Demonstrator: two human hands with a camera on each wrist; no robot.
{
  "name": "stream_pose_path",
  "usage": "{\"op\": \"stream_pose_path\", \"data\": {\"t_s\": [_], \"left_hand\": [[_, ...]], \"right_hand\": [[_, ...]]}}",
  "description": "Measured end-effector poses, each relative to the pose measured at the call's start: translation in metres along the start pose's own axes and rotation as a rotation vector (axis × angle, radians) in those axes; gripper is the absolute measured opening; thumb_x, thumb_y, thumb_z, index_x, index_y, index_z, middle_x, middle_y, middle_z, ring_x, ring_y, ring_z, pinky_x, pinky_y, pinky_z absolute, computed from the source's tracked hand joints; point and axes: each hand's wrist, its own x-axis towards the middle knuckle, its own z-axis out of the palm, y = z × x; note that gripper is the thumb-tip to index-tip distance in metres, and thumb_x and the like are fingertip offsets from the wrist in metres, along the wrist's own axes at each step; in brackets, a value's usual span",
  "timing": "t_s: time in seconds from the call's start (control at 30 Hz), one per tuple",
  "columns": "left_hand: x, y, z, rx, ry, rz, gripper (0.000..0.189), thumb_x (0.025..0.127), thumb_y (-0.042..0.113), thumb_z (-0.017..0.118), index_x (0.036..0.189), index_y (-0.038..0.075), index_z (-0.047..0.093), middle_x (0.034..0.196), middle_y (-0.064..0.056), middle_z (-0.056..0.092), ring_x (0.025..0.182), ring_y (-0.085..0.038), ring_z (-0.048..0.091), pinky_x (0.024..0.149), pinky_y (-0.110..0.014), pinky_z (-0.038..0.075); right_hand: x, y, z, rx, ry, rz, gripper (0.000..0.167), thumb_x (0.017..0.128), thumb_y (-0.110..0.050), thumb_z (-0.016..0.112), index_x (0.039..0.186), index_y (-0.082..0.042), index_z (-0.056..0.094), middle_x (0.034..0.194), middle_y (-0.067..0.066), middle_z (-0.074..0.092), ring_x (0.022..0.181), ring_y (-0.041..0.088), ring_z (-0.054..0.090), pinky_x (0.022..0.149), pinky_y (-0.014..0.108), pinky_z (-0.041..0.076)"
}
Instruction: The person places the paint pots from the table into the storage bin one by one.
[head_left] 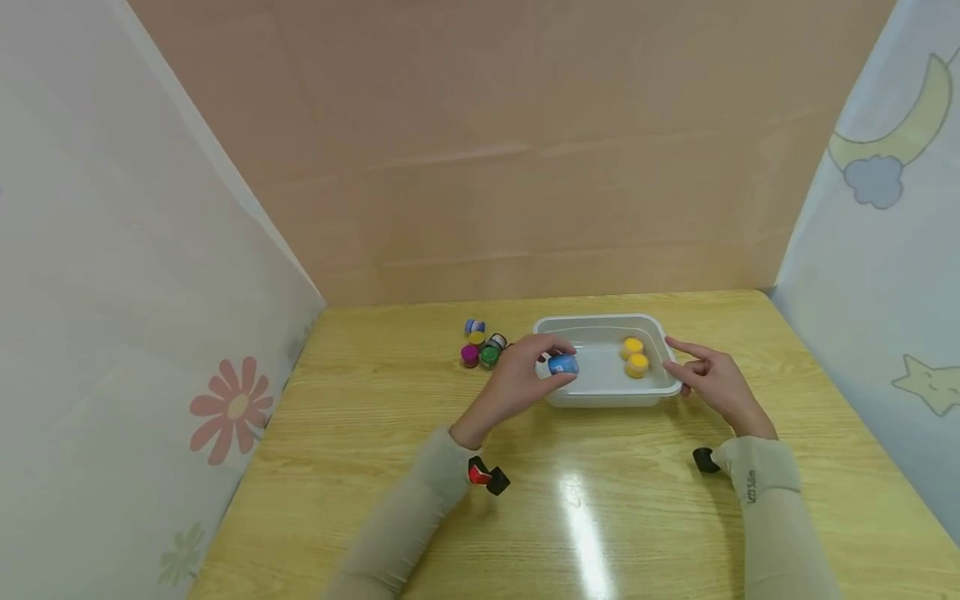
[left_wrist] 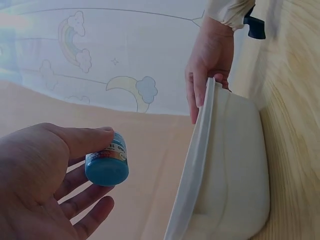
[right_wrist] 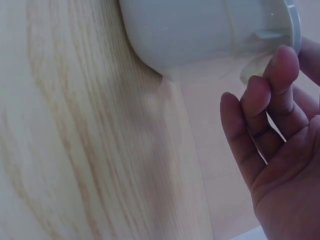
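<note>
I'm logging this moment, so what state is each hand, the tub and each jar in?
Left hand: pinching a blue jar.
Blue jar: held off the table.
Right hand: holding the tub's right rim.
Tub: uncovered, standing on the table.
Two yellow jars: inside the tub.
Purple jar, green jar, dark jar, third yellow jar, second blue jar: grouped on the table, outside the tub.

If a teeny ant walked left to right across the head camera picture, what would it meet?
Pink flower, purple-topped pot, green-topped pot, blue pot in the left hand, two yellow-topped pots, right hand, star.
</note>
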Motion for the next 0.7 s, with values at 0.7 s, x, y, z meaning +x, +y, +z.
{"op": "stream_pose_path", "data": {"t_s": [0.7], "left_hand": [[0.06,0.0,0.052,-0.116,-0.068,-0.006,0.033,0.095,0.024,0.077,0.124,0.011,0.07,0.119,0.001,0.072,0.104,-0.004,0.065,0.092,-0.018,0.055]], "right_hand": [[0.003,0.0,0.001,-0.004,0.001,0.004,0.066,0.102,-0.041,0.065,0.155,-0.008,0.046,0.066,0.019,0.067,0.058,0.031,0.053,0.052,0.036,0.032]]}}
